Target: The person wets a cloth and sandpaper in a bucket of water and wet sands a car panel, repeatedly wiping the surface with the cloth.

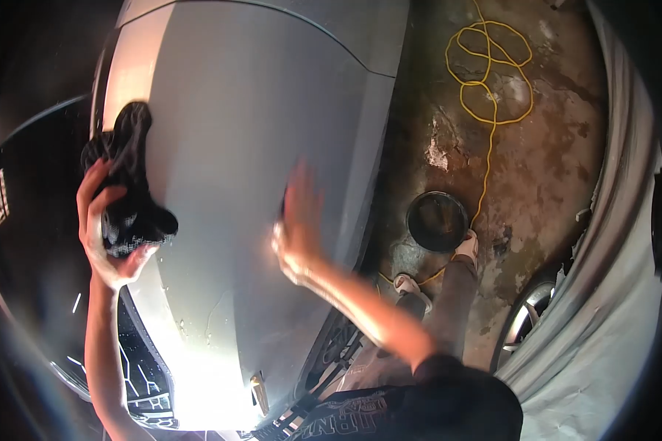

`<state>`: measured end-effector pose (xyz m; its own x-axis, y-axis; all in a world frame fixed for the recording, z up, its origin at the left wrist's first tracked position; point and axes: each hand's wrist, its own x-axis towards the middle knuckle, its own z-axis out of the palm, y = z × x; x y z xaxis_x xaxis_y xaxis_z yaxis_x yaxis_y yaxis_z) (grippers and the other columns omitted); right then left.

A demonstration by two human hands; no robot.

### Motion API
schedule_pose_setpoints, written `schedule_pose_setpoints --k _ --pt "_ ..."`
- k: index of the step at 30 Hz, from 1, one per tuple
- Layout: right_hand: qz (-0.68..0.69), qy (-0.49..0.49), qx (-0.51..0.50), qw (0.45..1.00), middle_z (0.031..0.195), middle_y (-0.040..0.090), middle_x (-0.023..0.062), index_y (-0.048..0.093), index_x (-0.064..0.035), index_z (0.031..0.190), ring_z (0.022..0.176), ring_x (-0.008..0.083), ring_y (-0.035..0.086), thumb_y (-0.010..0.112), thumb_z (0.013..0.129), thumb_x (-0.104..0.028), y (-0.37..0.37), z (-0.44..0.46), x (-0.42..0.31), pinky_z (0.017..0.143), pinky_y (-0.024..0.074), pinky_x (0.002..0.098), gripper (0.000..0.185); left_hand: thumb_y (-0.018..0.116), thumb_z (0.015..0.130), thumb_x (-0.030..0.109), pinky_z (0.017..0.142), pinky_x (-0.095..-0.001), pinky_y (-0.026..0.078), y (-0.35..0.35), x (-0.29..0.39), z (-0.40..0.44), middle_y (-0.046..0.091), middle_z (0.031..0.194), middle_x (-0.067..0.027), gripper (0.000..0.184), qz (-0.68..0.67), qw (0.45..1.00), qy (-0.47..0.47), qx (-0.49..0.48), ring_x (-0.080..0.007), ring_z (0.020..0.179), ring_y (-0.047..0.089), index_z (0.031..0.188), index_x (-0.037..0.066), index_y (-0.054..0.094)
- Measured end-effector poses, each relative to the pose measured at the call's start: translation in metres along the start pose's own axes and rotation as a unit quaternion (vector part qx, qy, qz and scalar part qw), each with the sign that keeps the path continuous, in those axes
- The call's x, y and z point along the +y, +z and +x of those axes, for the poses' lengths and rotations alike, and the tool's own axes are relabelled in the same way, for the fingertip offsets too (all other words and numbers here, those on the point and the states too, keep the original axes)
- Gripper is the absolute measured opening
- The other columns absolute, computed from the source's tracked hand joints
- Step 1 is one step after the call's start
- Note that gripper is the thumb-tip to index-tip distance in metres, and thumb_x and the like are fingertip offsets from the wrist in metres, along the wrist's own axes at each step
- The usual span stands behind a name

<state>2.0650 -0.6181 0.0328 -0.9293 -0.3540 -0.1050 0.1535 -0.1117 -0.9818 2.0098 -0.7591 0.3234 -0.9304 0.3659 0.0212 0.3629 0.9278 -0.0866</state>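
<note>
My left hand [107,235] is closed around a crumpled black cloth [129,198], held over the left edge of a grey car hood [221,147]. My right hand [298,220] is over the middle of the hood, its fingers smeared by motion. A small dark edge shows beside those fingers, too blurred to name. Bright light glares off the front of the hood, where a small emblem [258,394] sits. Fine wet-looking marks show on the paint near the glare.
A black bucket [437,222] stands on the stained concrete floor [552,176] by my feet. A yellow cord [488,165] runs past it to a loose coil. On the right, a grey sheet [603,331] hangs beside a wheel [528,316].
</note>
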Motion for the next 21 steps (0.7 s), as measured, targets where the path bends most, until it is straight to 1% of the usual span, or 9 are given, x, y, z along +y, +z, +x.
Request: schedule_pose_setpoints --k 1,4,6,9,10,13,14,18,21 --pt "0.163 -0.034 0.112 0.98 0.161 0.012 0.0212 0.018 0.001 0.152 0.148 0.0368 0.017 0.045 0.099 -0.022 -0.016 0.073 -0.003 0.119 0.0119 0.0569 0.064 0.08 0.069 0.05 0.107 -0.0546 0.036 0.001 0.002 0.002 0.05 0.135 -0.0289 0.072 -0.004 1.0 0.001 0.008 -0.0451 0.13 0.047 0.114 -0.002 0.058" --pt "0.061 -0.077 0.174 0.98 0.159 0.022 0.0204 0.018 -0.0008 0.154 0.142 0.0318 0.032 0.038 0.105 -0.032 -0.061 0.188 -0.013 0.112 0.0319 0.043 0.062 0.083 0.065 0.047 0.106 -0.0488 0.038 -0.002 0.004 0.003 0.052 0.134 -0.0263 0.075 -0.004 1.0 0.004 0.015 -0.0413 0.128 0.05 0.115 -0.003 0.06" --pt "-0.043 -0.152 0.16 0.974 0.158 0.016 0.0265 0.025 0.0067 0.149 0.147 0.0445 0.012 0.047 0.099 -0.029 -0.02 0.099 -0.037 0.118 0.0132 0.0562 0.065 0.086 0.063 0.043 0.105 -0.0461 0.04 -0.002 0.004 0.003 0.053 0.133 -0.0242 0.074 -0.004 1.0 0.019 0.024 -0.0388 0.126 0.052 0.116 -0.002 0.061" --pt "-0.186 -0.156 -0.151 0.958 0.16 0.013 0.0222 0.035 0.0022 0.147 0.147 0.0493 0.006 0.064 0.086 -0.052 0.054 -0.148 -0.023 0.111 0.0118 0.0716 0.087 0.087 0.063 0.041 0.102 -0.0431 0.043 0.0 0.004 0.001 0.055 0.132 -0.0189 0.072 -0.033 0.998 0.023 0.04 -0.0351 0.123 0.055 0.117 0.001 0.061" --pt "-0.201 -0.224 -0.143 0.943 0.16 0.013 0.0228 0.036 0.0006 0.147 0.148 0.0469 0.004 0.063 0.083 -0.058 0.077 -0.223 0.002 0.111 0.0046 0.0726 0.091 0.087 0.063 0.041 0.102 -0.0431 0.043 0.001 0.004 0.001 0.055 0.132 -0.0189 0.072 -0.031 0.998 0.025 0.042 -0.0351 0.123 0.055 0.117 0.001 0.061" --pt "-0.248 -0.262 -0.229 0.904 0.162 0.012 0.0176 0.032 -0.004 0.151 0.149 0.0437 0.007 0.058 0.088 -0.055 0.049 -0.193 0.007 0.114 0.001 0.0688 0.085 0.087 0.065 0.039 0.102 -0.0409 0.044 -0.002 0.009 0.004 0.057 0.13 -0.0171 0.069 -0.03 0.998 0.04 0.036 -0.0337 0.122 0.056 0.117 0.001 0.061" --pt "-0.139 -0.213 -0.076 0.964 0.164 0.011 0.0101 0.023 -0.0077 0.155 0.15 0.0356 0.01 0.053 0.094 -0.05 0.046 -0.127 0.002 0.115 0.0001 0.0659 0.08 0.087 0.065 0.039 0.102 -0.0409 0.044 0.0 0.008 0.004 0.057 0.13 -0.0171 0.069 -0.031 0.998 0.04 0.035 -0.0337 0.122 0.056 0.117 0.001 0.061" --pt "-0.091 -0.185 0.16 0.965 0.158 0.022 0.0218 0.02 0.003 0.151 0.145 0.0399 0.02 0.042 0.101 -0.025 -0.016 0.094 -0.03 0.114 0.0147 0.0639 0.062 0.084 0.071 0.033 0.104 -0.0372 0.042 0.001 0.004 0.0 0.059 0.129 -0.0122 0.061 0.01 0.997 0.06 0.054 -0.0301 0.122 0.056 0.119 0.003 0.061" --pt "-0.142 -0.18 0.105 0.968 0.156 0.021 0.0264 0.023 0.0049 0.15 0.146 0.0451 0.013 0.055 0.095 -0.038 0.031 -0.028 -0.053 0.115 0.0134 0.0639 0.076 0.079 0.078 0.034 0.107 -0.037 0.038 0.003 0.007 0.0 0.055 0.134 -0.0137 0.058 -0.011 0.998 0.036 0.044 -0.029 0.127 0.052 0.122 0.0 0.059"
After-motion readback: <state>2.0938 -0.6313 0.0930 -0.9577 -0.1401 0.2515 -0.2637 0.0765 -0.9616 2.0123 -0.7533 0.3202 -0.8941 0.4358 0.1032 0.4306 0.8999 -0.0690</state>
